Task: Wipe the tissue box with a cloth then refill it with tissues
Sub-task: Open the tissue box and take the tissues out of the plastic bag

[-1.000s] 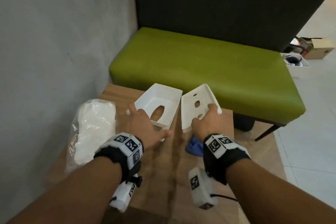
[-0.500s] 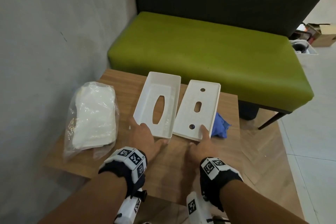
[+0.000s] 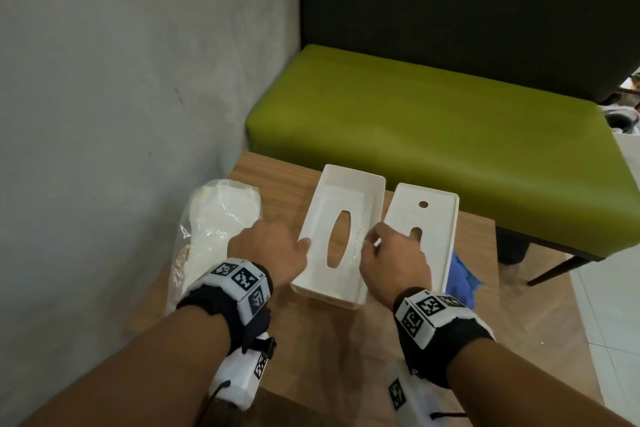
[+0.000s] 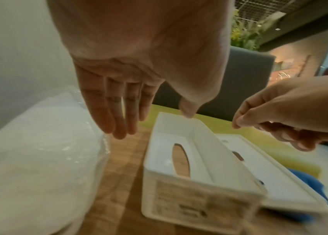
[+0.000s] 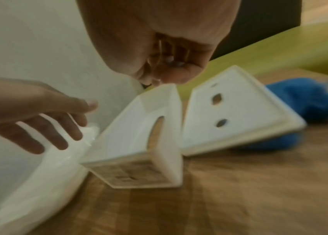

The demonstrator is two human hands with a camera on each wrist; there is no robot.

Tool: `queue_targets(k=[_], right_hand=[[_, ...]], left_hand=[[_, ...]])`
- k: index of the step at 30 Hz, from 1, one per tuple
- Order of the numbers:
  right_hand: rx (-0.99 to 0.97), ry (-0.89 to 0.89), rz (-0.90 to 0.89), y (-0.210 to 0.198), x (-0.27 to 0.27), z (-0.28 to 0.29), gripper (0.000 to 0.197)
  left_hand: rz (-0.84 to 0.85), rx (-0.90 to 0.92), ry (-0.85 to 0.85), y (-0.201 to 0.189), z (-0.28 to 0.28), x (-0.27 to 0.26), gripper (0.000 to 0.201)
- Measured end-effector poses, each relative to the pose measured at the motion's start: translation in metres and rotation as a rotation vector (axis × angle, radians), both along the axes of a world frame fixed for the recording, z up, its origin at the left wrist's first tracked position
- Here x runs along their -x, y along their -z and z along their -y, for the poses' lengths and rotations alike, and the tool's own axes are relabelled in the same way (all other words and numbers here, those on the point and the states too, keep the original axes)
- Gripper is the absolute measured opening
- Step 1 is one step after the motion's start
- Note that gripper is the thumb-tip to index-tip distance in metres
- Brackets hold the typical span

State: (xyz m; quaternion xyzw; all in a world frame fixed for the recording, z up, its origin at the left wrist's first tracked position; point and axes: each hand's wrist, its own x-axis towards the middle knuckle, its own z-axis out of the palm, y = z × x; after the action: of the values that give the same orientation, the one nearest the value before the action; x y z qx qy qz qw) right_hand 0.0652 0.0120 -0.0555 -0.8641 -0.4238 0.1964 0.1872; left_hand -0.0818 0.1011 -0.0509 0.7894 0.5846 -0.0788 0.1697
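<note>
Hovering over the table (image 3: 332, 340), my left hand (image 3: 268, 250) spreads its fingers at nine o'clock of the open tissue box (image 3: 341, 232); my right hand (image 3: 393, 258) curls loosely at three, holding nothing

A café or lounge seating nook: green bench (image 3: 433, 135) with dark backrest (image 3: 467, 10), small wooden table (image 3: 277, 184), grey wall (image 3: 121, 80) left.

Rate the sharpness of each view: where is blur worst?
Head view: mostly sharp, tissue box and base plate crisp. Left wrist view: near box label smeared, left hand soft. Right wrist view: blurriest, blue cloth and table streaked.
</note>
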Motion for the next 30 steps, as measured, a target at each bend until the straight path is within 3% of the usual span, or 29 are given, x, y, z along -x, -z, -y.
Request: queue_targets(k=[4, 10, 14, 23, 27, 30], right_hand=[[-0.037, -0.175, -0.022, -0.007, 0.030, -0.041, 0.019], [0.148, -0.399, -0.034, 0.010, 0.079, -0.076, 0.018], [0.251, -0.519, -0.202, 0.028, 0.103, -0.088, 0.023], [0.389, -0.691, -0.149, 0.045, 0.123, -0.101, 0.034], [0.368, -0.688, -0.173, 0.046, 0.122, -0.100, 0.035], [0.292, -0.614, -0.242, 0.039, 0.117, -0.099, 0.038]], left_hand=[[0.036, -0.032, -0.177, 0.005, -0.035, 0.036, 0.034], [-0.075, -0.009, -0.430, 0.034, -0.057, 0.081, 0.060], [0.096, 0.139, -0.602, 0.048, -0.069, 0.092, 0.066], [0.250, 0.322, -0.700, 0.065, -0.080, 0.118, 0.048], [0.510, 0.436, -0.830, 0.065, -0.078, 0.121, 0.053], [0.636, 0.446, -0.832, 0.056, -0.083, 0.118, 0.054]])
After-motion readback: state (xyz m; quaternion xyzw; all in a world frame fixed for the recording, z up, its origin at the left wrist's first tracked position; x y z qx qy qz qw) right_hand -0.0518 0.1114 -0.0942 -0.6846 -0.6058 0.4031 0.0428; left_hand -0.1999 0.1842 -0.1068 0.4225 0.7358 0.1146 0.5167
